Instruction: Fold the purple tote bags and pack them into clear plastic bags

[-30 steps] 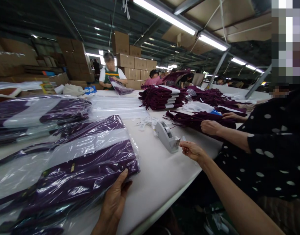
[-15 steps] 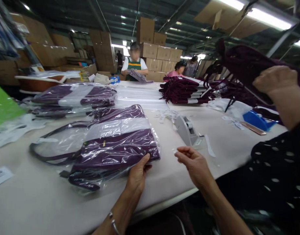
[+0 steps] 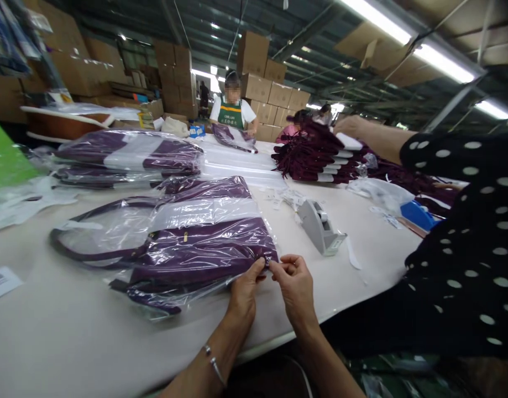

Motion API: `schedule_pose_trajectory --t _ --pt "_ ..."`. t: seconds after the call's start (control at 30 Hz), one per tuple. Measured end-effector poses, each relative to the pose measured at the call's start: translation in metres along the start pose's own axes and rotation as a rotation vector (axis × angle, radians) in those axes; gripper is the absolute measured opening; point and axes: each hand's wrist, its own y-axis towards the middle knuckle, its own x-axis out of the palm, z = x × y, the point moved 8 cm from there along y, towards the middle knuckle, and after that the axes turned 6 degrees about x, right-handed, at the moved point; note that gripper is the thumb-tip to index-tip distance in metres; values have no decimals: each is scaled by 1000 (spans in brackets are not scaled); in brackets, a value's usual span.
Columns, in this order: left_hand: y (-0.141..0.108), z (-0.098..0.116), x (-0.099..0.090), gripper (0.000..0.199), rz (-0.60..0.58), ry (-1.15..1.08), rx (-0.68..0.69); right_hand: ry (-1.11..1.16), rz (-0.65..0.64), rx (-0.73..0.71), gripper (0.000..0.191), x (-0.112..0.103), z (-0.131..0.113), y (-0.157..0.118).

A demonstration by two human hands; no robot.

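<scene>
Shifted from beside the dispenser [image 3: 317, 225], the right hand [image 3: 295, 282] meets the left hand [image 3: 246, 288] at the near corner of the bag [image 3: 214, 236] on the table [image 3: 92, 345], both pinching it, seemingly for steadiness.

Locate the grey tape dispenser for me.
In the head view, the grey tape dispenser stands right of centre on the pale table, just beyond the right hand and to the right of the plastic-wrapped purple bag.

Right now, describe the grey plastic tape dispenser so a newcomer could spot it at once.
Find the broad, pale-topped table, then the nearest purple handbag in clear plastic. Right of that handbag stands the grey plastic tape dispenser. Its grey wedge shape sets it apart from the blue plastic object farther right.
</scene>
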Motion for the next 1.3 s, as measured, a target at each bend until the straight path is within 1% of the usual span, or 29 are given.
schedule_pose_trajectory --t 0.1,0.17,0.27,0.37,0.47,0.63,0.73,0.8,0.87,0.93,1.0,1.07,1.13,1.2,1.3 --pt "1 -3 0 39 -5 7 8 74 69 53 46 -3 19 4" --pt "2 -4 0 40 -14 6 6 151 71 101 49 -3 30 5" --pt "2 -5 -1 38 -28 0 -3 212 1 153 52 -2 36 5" --pt "2 -4 -2 35 -36 -3 -17 236 -117 199 54 -1 35 2" --pt "2 -5 -2 34 -41 -14 -35 199 -192 161 53 -2 28 0" --pt "2 -4 -4 33 -4 -31 -75 2 -160 -2 44 -1 10 -2" --pt "-2 1 -4 34 12 -42 -84 -132 -113 -166 38 3 -1 -4" --pt "-5 5 -4 34 18 -53 -87 -242 -67 -328 35 3 -10 -5" --pt "-8 8 -4 32 28 -73 -90 -378 -19 -557 38 3 -22 -8" --pt "-10 9 -6 29 43 -102 -99 -527 16 -835 44 4 -35 -15" --pt "-12 9 -9 24 55 -132 -118 -663 12 -1118 46 9 -46 -25" --pt "-16 9 -11 17 62 -156 -148 -767 -61 -1354 42 18 -53 -34" --pt "-20 10 -13 10 65 -174 -176 -817 -197 -1508 34 27 -58 -41" --pt "-25 13 -16 6 63 -190 -193 -811 -319 -1579 25 36 -62 -46" --pt "-36 21 -25 4 29 -211 -226 -745 -406 -1611 18 48 -66 -59"
